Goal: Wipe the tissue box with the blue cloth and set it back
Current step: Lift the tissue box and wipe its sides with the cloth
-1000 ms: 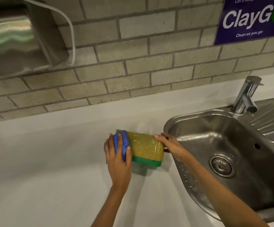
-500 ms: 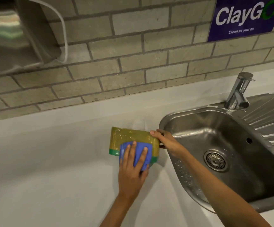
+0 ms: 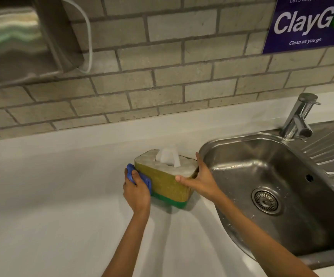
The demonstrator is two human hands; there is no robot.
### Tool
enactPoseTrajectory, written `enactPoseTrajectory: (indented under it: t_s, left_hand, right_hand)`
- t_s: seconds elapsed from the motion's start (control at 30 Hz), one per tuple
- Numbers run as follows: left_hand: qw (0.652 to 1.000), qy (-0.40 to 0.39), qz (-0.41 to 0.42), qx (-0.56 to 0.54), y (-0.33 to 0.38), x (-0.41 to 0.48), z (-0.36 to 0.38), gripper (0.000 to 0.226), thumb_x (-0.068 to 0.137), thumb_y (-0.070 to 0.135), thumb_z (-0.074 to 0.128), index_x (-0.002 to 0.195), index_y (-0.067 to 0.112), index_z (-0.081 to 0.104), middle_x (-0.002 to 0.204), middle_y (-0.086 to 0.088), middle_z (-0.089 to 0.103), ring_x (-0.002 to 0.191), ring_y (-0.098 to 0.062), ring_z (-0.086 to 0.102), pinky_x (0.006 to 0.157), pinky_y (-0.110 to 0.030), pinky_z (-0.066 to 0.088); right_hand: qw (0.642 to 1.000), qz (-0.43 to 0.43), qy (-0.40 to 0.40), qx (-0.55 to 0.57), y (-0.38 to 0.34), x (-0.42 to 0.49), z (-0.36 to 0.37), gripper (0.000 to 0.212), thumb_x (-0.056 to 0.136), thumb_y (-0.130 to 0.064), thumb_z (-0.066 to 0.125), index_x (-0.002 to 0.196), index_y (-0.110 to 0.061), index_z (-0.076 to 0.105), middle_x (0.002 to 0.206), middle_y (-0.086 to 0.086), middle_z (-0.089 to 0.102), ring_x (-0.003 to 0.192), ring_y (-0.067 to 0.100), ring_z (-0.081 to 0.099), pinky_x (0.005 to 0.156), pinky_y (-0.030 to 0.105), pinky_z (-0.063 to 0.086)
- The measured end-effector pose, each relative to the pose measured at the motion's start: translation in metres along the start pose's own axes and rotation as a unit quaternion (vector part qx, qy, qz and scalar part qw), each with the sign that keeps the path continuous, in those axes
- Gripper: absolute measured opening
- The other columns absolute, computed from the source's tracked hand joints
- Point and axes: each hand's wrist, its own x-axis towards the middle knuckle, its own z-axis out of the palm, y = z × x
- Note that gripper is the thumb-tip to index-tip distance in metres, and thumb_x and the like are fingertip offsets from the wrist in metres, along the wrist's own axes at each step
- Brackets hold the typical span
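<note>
The tissue box (image 3: 168,181) is yellow with a green base and a white top, and a white tissue sticks up from its slot. It stands upright on the white counter (image 3: 62,206), just left of the sink. My left hand (image 3: 136,189) presses the bunched blue cloth (image 3: 140,177) against the box's left end. My right hand (image 3: 199,180) grips the box's right end, thumb across the front corner.
A steel sink (image 3: 278,186) with a drain and a tap (image 3: 299,118) lies right of the box, its rim close to my right hand. A brick wall rises behind the counter, with a metal dispenser (image 3: 18,41) at upper left and a blue sign (image 3: 310,23) at upper right.
The box has been turned upright, so its white top with the tissue now faces up. My left hand slid the cloth from the front face to the left end.
</note>
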Motion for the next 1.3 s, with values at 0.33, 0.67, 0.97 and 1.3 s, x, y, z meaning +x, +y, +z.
enactPoseTrajectory:
  t_s: [0.33,0.67,0.97,1.3]
  left_hand:
    - [0.977,-0.113,-0.103,-0.152,0.014,-0.066,0.010,0.035,0.087,0.032,0.059,0.119,0.026,0.046,0.122,-0.004,0.060,0.113,-0.025,0.057,0.103,-0.042,0.044]
    - [0.977,-0.176,-0.093,-0.072,0.014,0.002,-0.020,0.046,0.079,0.003,0.068,0.122,0.006,0.053,0.115,-0.016,0.063,0.095,-0.026,0.060,0.086,-0.035,0.051]
    - [0.968,-0.240,-0.050,0.049,0.025,0.055,-0.037,0.020,0.074,0.005,0.073,0.084,0.013,0.057,0.076,0.000,0.061,0.063,-0.013,0.056,0.038,-0.012,0.044]
    - [0.971,-0.127,-0.152,-0.135,-0.003,0.045,-0.067,0.037,0.088,0.010,0.055,0.120,-0.009,0.051,0.097,-0.025,0.058,0.071,-0.032,0.056,0.053,-0.031,0.049]
  right_hand:
    - [0.992,-0.109,0.057,-0.026,0.002,-0.023,0.024,0.130,0.050,-0.064,0.075,0.148,-0.035,-0.005,0.149,-0.007,0.025,0.128,-0.001,0.024,0.104,0.018,0.025]
    - [0.987,-0.131,0.022,0.089,0.006,-0.056,0.030,0.092,0.065,-0.075,0.055,0.138,-0.051,0.003,0.129,-0.022,0.042,0.115,-0.020,0.043,0.086,-0.002,0.038]
    - [0.981,-0.188,-0.030,0.038,0.009,-0.079,0.057,0.091,0.078,-0.059,0.056,0.144,-0.040,-0.003,0.149,-0.028,0.018,0.137,-0.001,0.030,0.108,0.014,0.031]
    - [0.978,-0.084,0.185,0.050,-0.011,-0.013,0.010,0.034,0.082,-0.056,0.045,0.107,-0.034,0.050,0.096,-0.001,0.066,0.073,0.012,0.063,0.057,0.005,0.042]
